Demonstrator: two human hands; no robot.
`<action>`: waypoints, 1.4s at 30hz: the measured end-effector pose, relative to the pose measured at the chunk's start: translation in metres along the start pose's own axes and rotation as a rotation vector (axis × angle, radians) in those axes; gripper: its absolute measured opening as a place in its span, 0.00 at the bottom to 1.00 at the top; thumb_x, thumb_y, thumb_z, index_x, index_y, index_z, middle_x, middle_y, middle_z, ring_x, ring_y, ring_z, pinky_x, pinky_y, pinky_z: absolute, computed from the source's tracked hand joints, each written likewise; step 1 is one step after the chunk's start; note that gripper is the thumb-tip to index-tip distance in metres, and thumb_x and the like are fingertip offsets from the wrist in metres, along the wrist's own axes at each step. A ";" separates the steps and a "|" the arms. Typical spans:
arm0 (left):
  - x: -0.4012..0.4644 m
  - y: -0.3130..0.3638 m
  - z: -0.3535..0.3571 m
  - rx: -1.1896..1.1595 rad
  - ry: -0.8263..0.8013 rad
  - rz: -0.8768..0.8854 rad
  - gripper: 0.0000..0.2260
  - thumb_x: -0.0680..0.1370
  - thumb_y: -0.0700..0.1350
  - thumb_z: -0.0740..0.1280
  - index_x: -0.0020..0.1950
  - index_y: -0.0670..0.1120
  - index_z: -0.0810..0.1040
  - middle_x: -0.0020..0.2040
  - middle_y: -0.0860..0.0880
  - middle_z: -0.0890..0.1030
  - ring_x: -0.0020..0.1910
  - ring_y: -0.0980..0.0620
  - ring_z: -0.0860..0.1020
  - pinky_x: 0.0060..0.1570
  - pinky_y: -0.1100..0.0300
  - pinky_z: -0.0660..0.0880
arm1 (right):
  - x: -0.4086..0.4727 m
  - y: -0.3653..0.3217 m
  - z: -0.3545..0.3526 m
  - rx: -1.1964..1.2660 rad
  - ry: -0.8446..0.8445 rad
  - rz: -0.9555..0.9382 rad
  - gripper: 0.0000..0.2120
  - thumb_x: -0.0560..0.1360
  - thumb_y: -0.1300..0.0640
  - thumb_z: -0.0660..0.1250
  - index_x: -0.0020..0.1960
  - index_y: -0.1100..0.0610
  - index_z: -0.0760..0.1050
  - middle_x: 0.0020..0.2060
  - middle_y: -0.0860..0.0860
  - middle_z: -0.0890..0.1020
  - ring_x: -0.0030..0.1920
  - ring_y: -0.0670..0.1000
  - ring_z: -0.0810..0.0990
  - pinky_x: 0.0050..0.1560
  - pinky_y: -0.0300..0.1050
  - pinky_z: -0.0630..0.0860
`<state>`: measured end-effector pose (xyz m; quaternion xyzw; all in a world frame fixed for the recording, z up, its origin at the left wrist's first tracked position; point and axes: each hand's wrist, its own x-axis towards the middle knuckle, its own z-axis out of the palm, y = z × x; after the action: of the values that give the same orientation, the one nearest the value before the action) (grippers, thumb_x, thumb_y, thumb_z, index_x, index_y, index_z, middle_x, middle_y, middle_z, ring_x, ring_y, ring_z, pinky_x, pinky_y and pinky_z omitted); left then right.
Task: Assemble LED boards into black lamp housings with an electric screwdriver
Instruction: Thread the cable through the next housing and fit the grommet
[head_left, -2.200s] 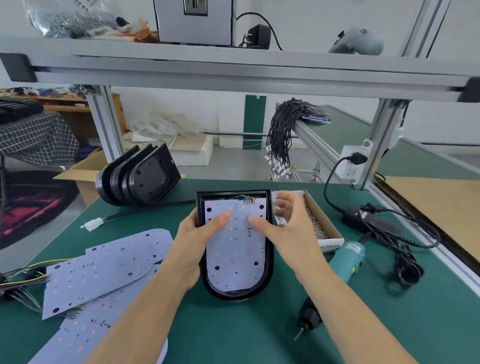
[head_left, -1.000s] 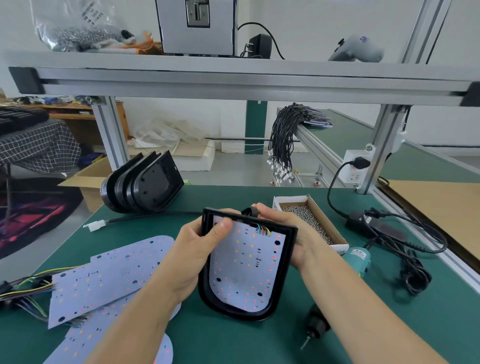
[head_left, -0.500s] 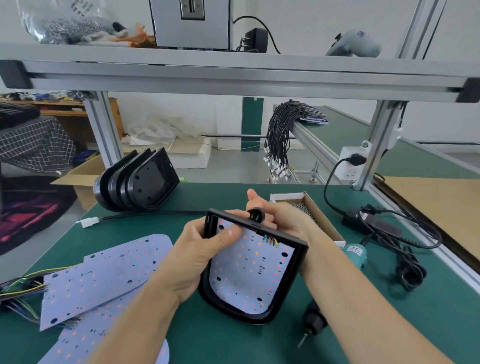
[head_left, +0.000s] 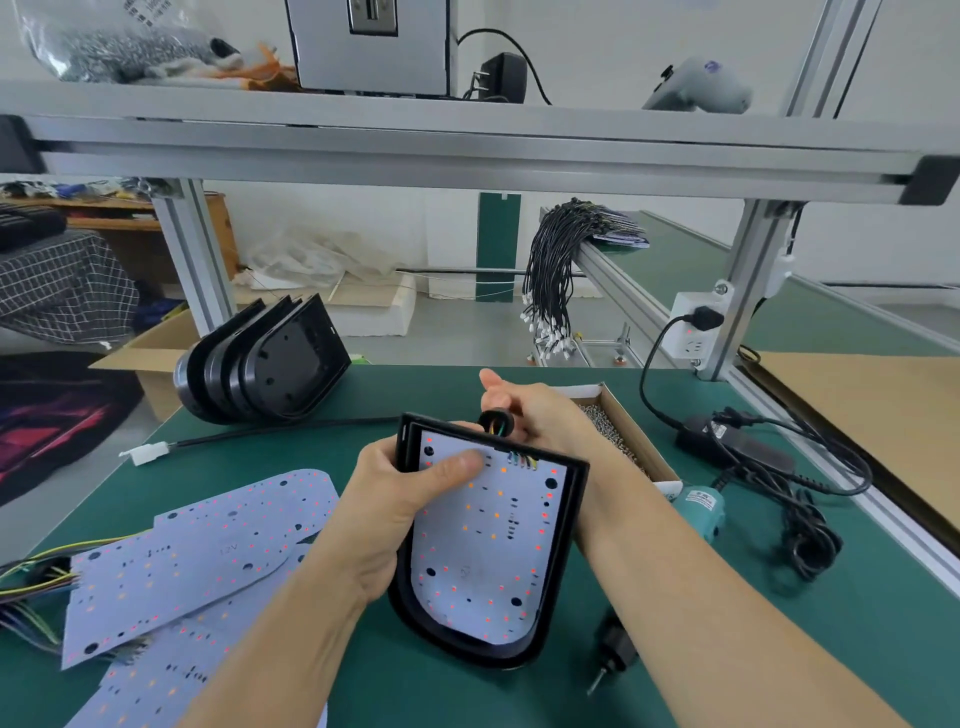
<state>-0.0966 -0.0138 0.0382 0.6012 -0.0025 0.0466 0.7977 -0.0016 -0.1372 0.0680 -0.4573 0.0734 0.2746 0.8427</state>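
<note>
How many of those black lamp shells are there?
4, maybe more. One black plastic lamp housing, with a white LED board inside, is held in both hands. Three empty ones lean stacked at the table's back left; that stack may hide more.

A black lamp housing (head_left: 563, 545), flat-topped and rounded at the bottom, is tilted at the frame's centre with a white LED board (head_left: 488, 540) seated inside. Spare boards (head_left: 197, 551) lie flat at lower left, empty housings (head_left: 265, 369) stand stacked at upper left, and a teal screwdriver (head_left: 698, 506) lies at right.
</note>
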 end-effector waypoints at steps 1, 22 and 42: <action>0.000 -0.001 0.001 -0.001 0.022 0.002 0.14 0.58 0.43 0.80 0.42 0.45 0.86 0.45 0.43 0.86 0.41 0.47 0.85 0.37 0.60 0.79 | -0.002 0.000 -0.002 -0.040 -0.024 -0.019 0.12 0.82 0.65 0.53 0.61 0.55 0.69 0.20 0.46 0.66 0.17 0.43 0.59 0.20 0.32 0.56; 0.004 0.001 0.009 -0.094 0.345 -0.018 0.03 0.66 0.42 0.77 0.37 0.44 0.85 0.41 0.42 0.86 0.38 0.43 0.85 0.36 0.53 0.81 | -0.050 0.064 -0.026 -0.272 0.071 -0.458 0.07 0.76 0.60 0.69 0.54 0.58 0.78 0.48 0.56 0.85 0.50 0.58 0.84 0.52 0.55 0.81; 0.008 -0.010 0.012 0.218 0.577 0.145 0.21 0.74 0.45 0.68 0.29 0.51 0.58 0.26 0.55 0.59 0.27 0.54 0.57 0.27 0.63 0.58 | -0.041 0.053 -0.022 -0.314 0.046 -0.375 0.05 0.74 0.59 0.70 0.50 0.54 0.80 0.45 0.52 0.86 0.43 0.50 0.85 0.42 0.44 0.81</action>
<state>-0.0877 -0.0271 0.0320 0.6434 0.1860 0.2718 0.6910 -0.0613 -0.1485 0.0327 -0.5945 -0.0369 0.1109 0.7956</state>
